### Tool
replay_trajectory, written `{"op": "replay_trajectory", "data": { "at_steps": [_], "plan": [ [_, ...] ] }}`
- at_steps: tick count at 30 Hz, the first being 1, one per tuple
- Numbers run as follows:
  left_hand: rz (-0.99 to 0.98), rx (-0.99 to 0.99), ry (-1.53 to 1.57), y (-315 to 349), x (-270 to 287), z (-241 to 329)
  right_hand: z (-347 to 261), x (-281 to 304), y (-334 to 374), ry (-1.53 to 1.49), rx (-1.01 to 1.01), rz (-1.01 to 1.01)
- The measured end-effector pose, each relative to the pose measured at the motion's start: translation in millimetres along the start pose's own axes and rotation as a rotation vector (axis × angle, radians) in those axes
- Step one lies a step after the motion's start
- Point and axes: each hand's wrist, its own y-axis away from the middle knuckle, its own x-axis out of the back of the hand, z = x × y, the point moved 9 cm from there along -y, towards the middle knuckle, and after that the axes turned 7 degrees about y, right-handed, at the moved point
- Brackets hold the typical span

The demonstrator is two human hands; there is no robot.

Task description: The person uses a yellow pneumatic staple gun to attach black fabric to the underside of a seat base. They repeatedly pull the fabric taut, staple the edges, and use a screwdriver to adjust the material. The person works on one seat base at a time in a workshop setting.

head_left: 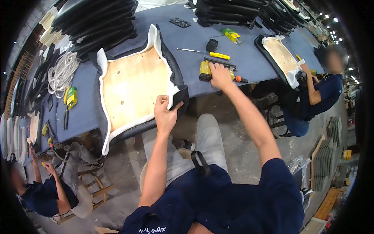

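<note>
A chair seat [136, 89] lies underside up on the table, with a bare wooden board, white padding round its rim and a black cover. At its near right corner my left hand [166, 113] pinches a loose flap of the black cover [180, 95]. My right hand [220, 76] is closed round a yellow and black staple gun [204, 71] that rests at the table's edge; an orange-collared hose fitting [239, 79] sticks out of it to the right. Just beyond the gun lies a screwdriver-like tool [220, 55] with a yellow handle and a long thin shaft.
Stacks of black covers [97, 27] stand at the back of the blue-grey table [156, 15]. A phone [180, 22] and a yellow-green box [231, 35] lie beyond the tools. Coiled white cord [62, 72] lies at left. Co-workers sit at left [46, 191] and right [323, 89].
</note>
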Motion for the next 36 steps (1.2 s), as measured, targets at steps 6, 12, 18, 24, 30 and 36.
{"op": "replay_trajectory", "data": {
  "at_steps": [6,12,18,24,30,36],
  "plan": [
    [-0.018,0.159,-0.130,-1.7,5.6,-20.0,10.8,60.7,8.4,-0.489,0.079,-0.288],
    [-0.059,0.228,-0.120,-3.8,5.0,-15.0,-79.4,95.5,179.7,-2.132,-0.293,-0.560],
    [-0.090,0.277,-0.073,-2.7,-1.6,-21.0,-104.6,70.6,186.6,-1.121,-0.021,-0.178],
    [-0.140,0.305,-0.183,-6.2,-4.4,-30.8,-120.4,39.6,164.4,-1.128,0.051,-0.240],
    [-0.237,0.317,-0.351,-15.1,-9.1,-32.8,-125.7,29.7,150.7,-1.084,0.031,-0.344],
    [-0.512,0.058,-0.218,-42.6,45.8,0.8,-121.9,30.1,186.1,-1.222,-0.176,-0.517]
  ]
}}
